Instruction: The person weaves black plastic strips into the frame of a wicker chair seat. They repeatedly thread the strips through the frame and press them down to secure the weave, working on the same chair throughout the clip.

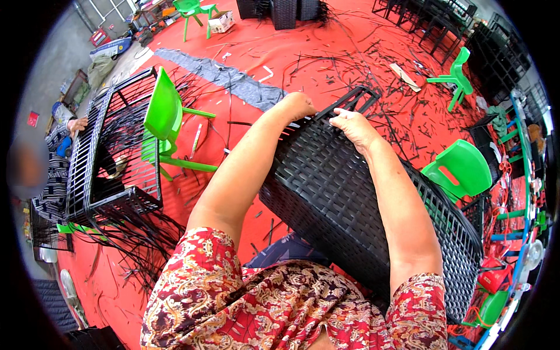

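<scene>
A large black woven wicker furniture piece (326, 166) lies across my front, its flat strips plaited over and under. My left hand (300, 106) is bent at its far left edge, fingers curled in; whatever they hold is hidden behind the hand. At the far edge, my right hand (353, 127) pinches a dark strip between thumb and forefinger. Just beyond my hands, a bare black frame part (363, 99) sticks out from the weave. Loose strip ends show between the two hands.
At left, a person's hand (77, 125) rests on a partly woven black frame (96, 157) trailing long strips. Green plastic chairs stand at left (163, 105), right (464, 169) and far right (458, 79). Strip scraps litter the red floor covering (256, 46). Black frames (496, 58) are stacked far right.
</scene>
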### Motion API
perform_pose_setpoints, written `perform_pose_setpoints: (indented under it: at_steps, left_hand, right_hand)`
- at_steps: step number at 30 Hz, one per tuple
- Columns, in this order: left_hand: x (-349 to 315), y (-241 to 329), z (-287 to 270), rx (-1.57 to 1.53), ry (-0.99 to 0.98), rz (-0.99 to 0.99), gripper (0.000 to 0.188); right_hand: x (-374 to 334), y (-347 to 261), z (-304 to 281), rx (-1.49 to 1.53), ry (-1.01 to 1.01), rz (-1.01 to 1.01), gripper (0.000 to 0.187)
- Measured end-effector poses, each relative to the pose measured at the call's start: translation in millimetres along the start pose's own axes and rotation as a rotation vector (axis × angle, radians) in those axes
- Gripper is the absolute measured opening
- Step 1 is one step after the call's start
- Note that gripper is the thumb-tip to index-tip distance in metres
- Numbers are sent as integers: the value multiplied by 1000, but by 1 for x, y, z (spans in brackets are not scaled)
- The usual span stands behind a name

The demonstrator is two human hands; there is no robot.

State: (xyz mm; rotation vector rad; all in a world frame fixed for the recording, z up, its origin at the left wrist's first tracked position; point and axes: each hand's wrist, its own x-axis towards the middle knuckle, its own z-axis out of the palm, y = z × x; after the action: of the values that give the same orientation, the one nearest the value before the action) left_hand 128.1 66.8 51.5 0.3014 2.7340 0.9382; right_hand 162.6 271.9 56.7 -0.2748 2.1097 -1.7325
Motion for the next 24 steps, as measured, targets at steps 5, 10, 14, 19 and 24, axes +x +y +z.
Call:
perform_pose_setpoints:
  at_steps: [5,10,14,19,24]
  left_hand:
    - [0,4,-3,87,23,134,24]
    - [8,-26,-7,279,-28,251,17]
    - [4,9,2,489,-15,182,30]
    - [50,-13,24,390,-190,126,43]
    - [12,23,2,112,-120,-280,33]
  right_hand:
    - [3,-1,-1,-70,-4,8,22]
    - [11,-12,17,-312,-69,-61,26]
    - [34,24,10,-864,206,-399,30]
    - [36,32,12,-969,292,-477,19]
    - [12,8,15,-888,255,-482,16]
